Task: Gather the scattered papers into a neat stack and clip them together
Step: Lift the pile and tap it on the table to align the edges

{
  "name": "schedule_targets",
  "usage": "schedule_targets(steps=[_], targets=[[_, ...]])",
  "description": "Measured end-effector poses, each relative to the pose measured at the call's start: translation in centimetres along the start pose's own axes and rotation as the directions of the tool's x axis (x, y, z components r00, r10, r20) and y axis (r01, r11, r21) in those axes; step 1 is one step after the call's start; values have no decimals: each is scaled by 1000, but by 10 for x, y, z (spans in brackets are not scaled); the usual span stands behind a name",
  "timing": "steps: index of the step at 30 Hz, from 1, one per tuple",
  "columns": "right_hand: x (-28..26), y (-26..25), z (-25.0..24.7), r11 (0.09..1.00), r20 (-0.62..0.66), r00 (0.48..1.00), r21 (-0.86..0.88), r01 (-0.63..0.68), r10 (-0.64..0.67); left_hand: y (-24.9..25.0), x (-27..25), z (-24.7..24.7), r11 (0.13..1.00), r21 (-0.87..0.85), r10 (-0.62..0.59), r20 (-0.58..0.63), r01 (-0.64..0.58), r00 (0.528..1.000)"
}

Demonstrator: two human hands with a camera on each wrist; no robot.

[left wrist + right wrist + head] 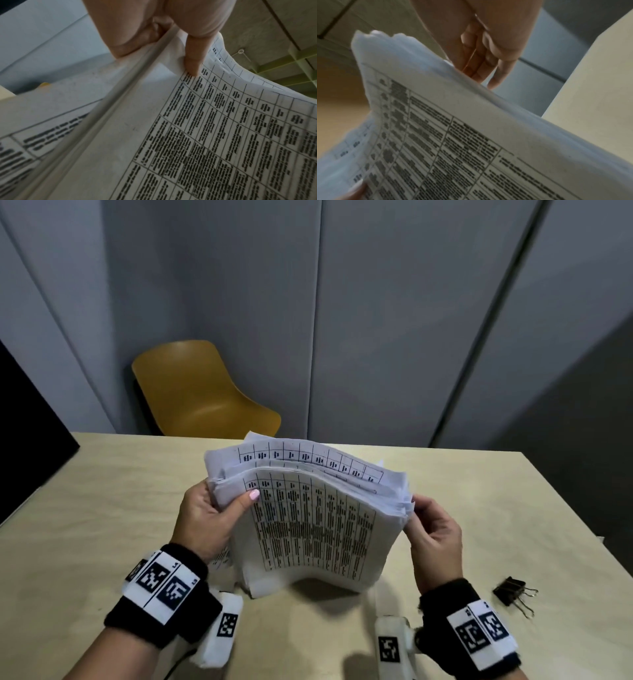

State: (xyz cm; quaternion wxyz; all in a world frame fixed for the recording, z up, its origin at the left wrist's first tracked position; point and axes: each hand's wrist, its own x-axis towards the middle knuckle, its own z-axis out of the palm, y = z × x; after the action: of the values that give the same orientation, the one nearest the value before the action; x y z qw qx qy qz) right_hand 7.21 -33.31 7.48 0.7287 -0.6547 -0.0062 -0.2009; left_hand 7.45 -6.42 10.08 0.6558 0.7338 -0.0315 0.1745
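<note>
A thick stack of printed papers (308,525) with tables stands on its lower edge on the table, its top bent toward me and its sheets uneven. My left hand (209,515) grips the stack's upper left edge, thumb (193,60) on the front sheet and fingers behind. At the upper right edge my right hand (431,529) holds the stack (471,135), its fingers (481,63) behind the sheets. A black binder clip (512,592) lies on the table to the right of my right wrist, apart from both hands.
The light wooden table (120,508) stretches to the left and right of the stack. Behind its far edge stands a yellow chair (195,395) against grey wall panels. A dark panel (30,422) stands at the far left.
</note>
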Motion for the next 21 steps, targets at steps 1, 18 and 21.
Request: schedule_targets(steps=[1, 18, 21], targets=[[-1, 0, -2, 1000, 5, 1000, 14, -1, 1, 0, 0, 0, 1000, -3, 0, 2, 0, 1000], [-2, -24, 36, 856, 122, 908, -302, 420, -402, 24, -10, 11, 883, 321, 403, -146, -342, 903], [2, -30, 40, 754, 180, 867, -434, 493, -464, 28, -6, 14, 709, 535, 533, 20, -459, 846]])
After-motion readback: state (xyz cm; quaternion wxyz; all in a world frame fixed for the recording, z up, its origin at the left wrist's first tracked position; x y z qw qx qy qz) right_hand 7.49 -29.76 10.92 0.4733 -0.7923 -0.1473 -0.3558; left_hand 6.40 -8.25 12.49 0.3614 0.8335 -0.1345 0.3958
